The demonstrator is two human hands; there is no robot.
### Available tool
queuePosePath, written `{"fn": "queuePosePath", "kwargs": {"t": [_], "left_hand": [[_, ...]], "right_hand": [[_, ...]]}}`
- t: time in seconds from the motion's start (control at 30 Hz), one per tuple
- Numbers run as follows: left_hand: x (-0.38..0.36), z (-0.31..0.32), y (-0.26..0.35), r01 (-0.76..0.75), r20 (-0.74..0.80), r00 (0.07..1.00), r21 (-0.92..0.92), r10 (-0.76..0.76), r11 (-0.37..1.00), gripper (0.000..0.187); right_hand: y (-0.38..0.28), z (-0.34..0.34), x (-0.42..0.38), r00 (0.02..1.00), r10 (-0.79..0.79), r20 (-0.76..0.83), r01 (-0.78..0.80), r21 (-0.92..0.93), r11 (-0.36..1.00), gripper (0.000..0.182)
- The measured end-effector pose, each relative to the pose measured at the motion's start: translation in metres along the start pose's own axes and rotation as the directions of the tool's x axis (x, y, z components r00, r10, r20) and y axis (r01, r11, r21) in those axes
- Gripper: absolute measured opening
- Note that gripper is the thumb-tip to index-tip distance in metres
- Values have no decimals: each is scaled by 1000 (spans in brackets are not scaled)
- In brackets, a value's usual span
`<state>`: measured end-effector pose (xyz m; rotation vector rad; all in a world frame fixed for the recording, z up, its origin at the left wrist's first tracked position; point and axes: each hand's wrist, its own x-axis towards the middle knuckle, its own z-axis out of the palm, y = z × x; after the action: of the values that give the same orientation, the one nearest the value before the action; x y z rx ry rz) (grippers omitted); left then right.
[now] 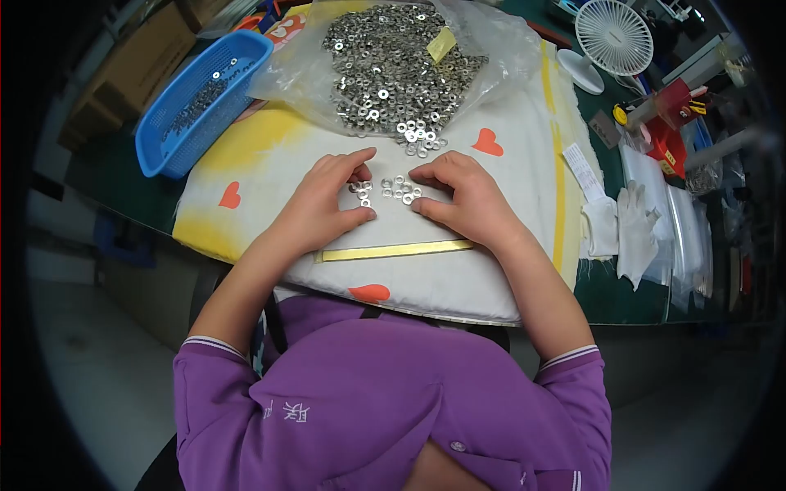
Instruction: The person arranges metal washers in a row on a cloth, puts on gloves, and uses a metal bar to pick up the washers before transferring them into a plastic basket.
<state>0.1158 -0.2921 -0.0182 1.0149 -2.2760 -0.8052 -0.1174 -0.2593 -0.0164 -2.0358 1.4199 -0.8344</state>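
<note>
**Metal rings point(398, 194) on white cloth point(278, 176)**

Rings loose between left hand point(336, 196) and right hand point(460, 195); each grip spread. Green worktop point(630, 299) beneath cloth. Far: clear bag point(509, 59) of more rings; far left, blue basket point(217, 127); far right, white fan point(614, 37).

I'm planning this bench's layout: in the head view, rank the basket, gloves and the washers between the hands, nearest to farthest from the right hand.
1. Washers: left of the right hand.
2. Gloves: to its right.
3. Basket: upper left.
</note>
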Motion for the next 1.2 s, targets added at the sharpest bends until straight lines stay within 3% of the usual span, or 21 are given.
{"fn": "queuePosePath", "kwargs": {"t": [0.17,0.3,0.47,0.53,0.63,0.87,0.93,1.13,1.2], "left_hand": [[-2,4,-2,43,-14,999,-79,-44,996,64],[-3,8,-7,-33,-67,997,-56,29,998,62],[-4,11,-11,-74,-151,986,-38,68,997,61],[-4,10,-11,-7,-118,993,-50,1,999,63],[-5,10,-5,-67,-144,988,-19,63,998,68],[11,19,7,-85,-10,996,-46,85,995,72],[15,21,6,-13,9,1000,-77,14,997,70],[5,13,4,94,3,996,-85,-94,992,63],[4,18,1,2,-60,998,-69,-6,998,62]], "right_hand": [[-7,6,1,998,4,60,-2,-38,999,27],[-10,6,3,1000,-14,-1,14,30,999,21],[-10,16,5,996,-84,10,84,-42,996,18],[-8,18,6,998,-68,-15,67,-24,997,18],[-11,18,6,999,-38,-31,38,4,999,16],[-5,18,5,995,-76,-60,69,-100,993,13],[-3,15,5,992,-109,-65,98,-145,985,12],[-3,19,8,988,36,-150,-41,-28,999,12],[0,15,7,993,35,-111,-35,4,999,20]]}}
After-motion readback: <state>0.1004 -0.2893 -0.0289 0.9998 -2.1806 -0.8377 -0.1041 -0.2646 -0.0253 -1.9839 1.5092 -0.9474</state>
